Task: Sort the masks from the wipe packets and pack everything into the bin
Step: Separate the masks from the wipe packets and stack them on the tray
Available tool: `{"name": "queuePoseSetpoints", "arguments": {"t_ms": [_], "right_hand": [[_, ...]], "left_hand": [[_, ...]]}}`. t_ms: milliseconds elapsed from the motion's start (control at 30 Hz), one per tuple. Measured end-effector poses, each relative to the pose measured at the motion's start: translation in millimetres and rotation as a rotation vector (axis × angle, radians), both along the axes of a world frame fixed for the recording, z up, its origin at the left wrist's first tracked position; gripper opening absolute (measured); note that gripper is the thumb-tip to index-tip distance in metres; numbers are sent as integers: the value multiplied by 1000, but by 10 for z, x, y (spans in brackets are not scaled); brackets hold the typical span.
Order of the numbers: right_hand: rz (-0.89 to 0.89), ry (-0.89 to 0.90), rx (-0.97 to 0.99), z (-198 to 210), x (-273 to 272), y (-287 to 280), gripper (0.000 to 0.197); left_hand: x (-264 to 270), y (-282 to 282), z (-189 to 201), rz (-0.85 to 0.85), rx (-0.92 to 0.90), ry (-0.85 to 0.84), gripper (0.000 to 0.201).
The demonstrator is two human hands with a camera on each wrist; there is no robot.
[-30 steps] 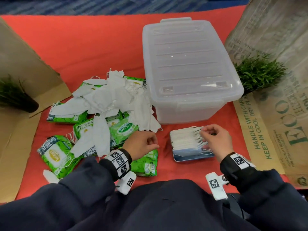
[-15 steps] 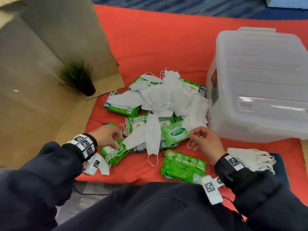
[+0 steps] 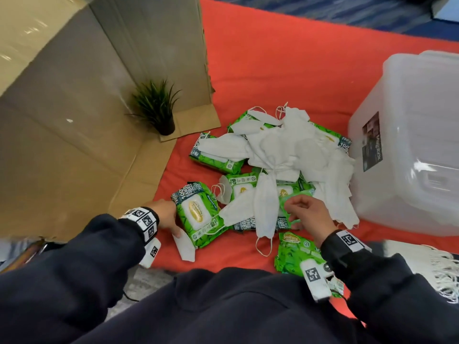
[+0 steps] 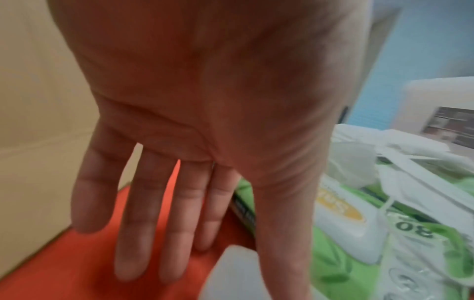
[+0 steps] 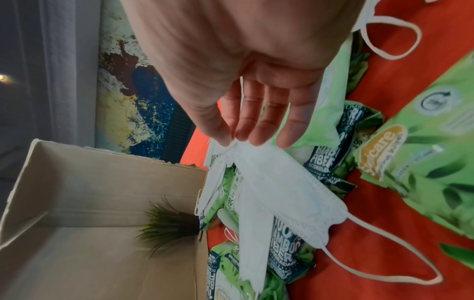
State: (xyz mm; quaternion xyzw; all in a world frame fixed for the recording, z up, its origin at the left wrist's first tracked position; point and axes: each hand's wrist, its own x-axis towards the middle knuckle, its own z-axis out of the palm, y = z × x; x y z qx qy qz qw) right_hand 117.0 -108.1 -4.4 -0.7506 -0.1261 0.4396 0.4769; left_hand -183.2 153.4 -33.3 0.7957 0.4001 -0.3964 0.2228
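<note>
masks (image 3: 280,147) lie heaped over wipe packets (image 3: 196,214) on red tabletop (image 3: 273,70). right hand (image 3: 308,214) fingers (image 5: 246,121) pinch one white mask (image 5: 277,182); left hand (image 3: 166,214) fingers (image 4: 143,213) spread straight beside nearest packet.

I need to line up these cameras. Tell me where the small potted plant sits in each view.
Head: potted plant upper left of centre, upright on the cardboard.
Left wrist: not in it.
Right wrist: lower left of centre, turned sideways, left of the wipe packets.
Shared landmark: the cardboard, in all three views.
</note>
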Motion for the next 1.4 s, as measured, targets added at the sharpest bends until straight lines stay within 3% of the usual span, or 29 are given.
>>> {"name": "queuePoseSetpoints", "arguments": {"t_ms": [100,167,300,433,500,633,700,767,833,967,1167,1267,1333,1400], "right_hand": [[-48,18,-25,-51,-21,87,3],[-79,28,-41,-79,-6,119,3],[-120,22,-57,-94,121,158,5],[-206,34,-54,-113,344,254,9],[-284,86,-52,-141,473,360,12],[-286,166,-91,-141,620,635,25],[-244,237,-92,-112,616,734,17],[-234,322,-60,-126,587,800,15],[-195,335,-40,-157,553,865,34],[-326,377,61,-203,542,1018,28],[-394,315,161,-198,688,1183,46],[-418,260,139,-160,780,1220,39],[-430,219,120,-121,835,1231,27],[-408,204,124,-70,875,1214,24]], "left_hand": [[-109,-26,-221,224,-61,-43,36],[-134,-36,-297,276,-111,-57,17],[-15,165,-60,188,-232,-95,8],[346,475,438,129,-296,-370,10],[590,558,598,63,-262,-472,10],[1072,557,674,-84,-163,-481,7],[1267,505,634,-133,51,-501,14],[1433,394,590,-143,238,-633,23],[1597,237,499,-173,196,-733,27],[1801,-41,153,-309,100,-675,53],[2021,174,-169,-95,318,-644,76],[2011,476,-211,-34,331,-549,94],[1958,666,-176,-58,312,-525,88],[1894,818,-102,-121,296,-537,63]]}}
